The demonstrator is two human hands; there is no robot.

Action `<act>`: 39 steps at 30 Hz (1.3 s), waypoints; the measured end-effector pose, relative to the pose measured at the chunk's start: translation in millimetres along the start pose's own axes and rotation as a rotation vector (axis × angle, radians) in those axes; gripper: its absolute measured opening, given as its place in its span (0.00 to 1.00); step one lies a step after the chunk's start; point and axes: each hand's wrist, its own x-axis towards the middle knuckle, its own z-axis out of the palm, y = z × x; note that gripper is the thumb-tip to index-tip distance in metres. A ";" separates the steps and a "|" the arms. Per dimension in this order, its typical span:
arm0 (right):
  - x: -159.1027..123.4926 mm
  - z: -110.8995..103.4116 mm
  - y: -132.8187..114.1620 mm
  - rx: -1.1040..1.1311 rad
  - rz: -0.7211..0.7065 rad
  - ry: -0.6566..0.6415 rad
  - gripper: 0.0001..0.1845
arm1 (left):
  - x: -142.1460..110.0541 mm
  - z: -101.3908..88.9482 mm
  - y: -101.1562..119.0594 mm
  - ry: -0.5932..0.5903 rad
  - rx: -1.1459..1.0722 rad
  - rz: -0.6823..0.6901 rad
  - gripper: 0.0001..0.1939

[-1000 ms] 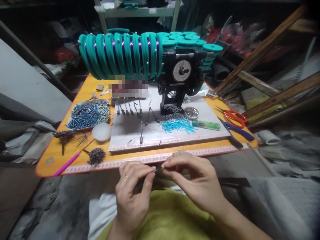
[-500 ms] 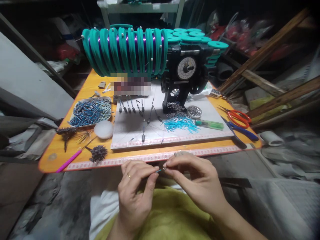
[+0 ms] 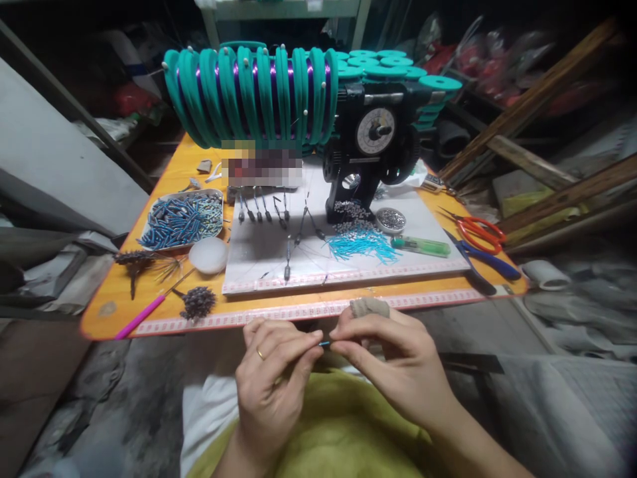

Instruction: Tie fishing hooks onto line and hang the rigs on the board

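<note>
Just past the table's near edge, my left hand point(image 3: 276, 368) is closed in a pinch on one end of a short, thin blue tube point(image 3: 324, 344). My right hand point(image 3: 395, 358) pinches at its other end, thumb against index finger. Whatever else sits between the right fingertips is hidden. A beige wrap point(image 3: 369, 307) covers a right finger, and a ring is on the left hand. Similar thin blue tubes point(image 3: 363, 247) lie in a loose pile on the white board point(image 3: 259, 272), beside small silvery pieces point(image 3: 351, 214) and a round dish point(image 3: 391, 221) of metal bits.
A black winder point(image 3: 375, 129) carrying teal spools point(image 3: 249, 99) stands at the back. Weighted rigs point(image 3: 287, 259) hang over the board. At left are a tray of blue sinkers point(image 3: 182, 219), a white bowl point(image 3: 209, 255) and a pink-handled tool point(image 3: 142, 317); at right, red pliers point(image 3: 482, 234) and blue-handled cutters point(image 3: 490, 262).
The two hands' fingertips have come closer together around the blue tube. A metallic bit that showed at the right fingertips is now covered. The view has shifted slightly.
</note>
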 end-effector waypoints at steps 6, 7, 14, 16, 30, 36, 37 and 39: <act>-6.7 -0.3 3.8 -0.078 0.039 -0.098 0.07 | 0.3 -2.6 -1.3 -0.013 -0.012 0.032 0.13; -7.2 -1.7 7.2 -0.100 0.044 -0.095 0.07 | 1.1 -4.0 -2.8 -0.006 -0.009 0.033 0.13; -7.2 -21.5 44.2 -0.435 -0.029 0.116 0.05 | 21.8 -16.1 -24.9 -0.101 0.184 0.177 0.08; -8.5 -24.6 47.9 -0.547 -0.085 0.152 0.06 | 28.7 -19.1 -33.6 -0.193 0.244 0.285 0.10; -1.4 -0.9 33.6 -0.848 -0.278 0.112 0.14 | 67.5 -46.3 -39.8 -0.580 0.444 0.565 0.10; -15.3 -24.3 27.6 -0.830 -0.214 0.187 0.09 | 70.7 -47.9 -42.8 -0.598 0.428 0.583 0.11; -16.7 -19.9 24.7 -0.799 -0.232 0.175 0.11 | 71.5 -48.1 -42.5 -0.601 0.429 0.591 0.11; -18.1 -5.8 20.1 -0.768 -0.280 0.123 0.18 | 73.3 -48.2 -41.3 -0.610 0.439 0.606 0.11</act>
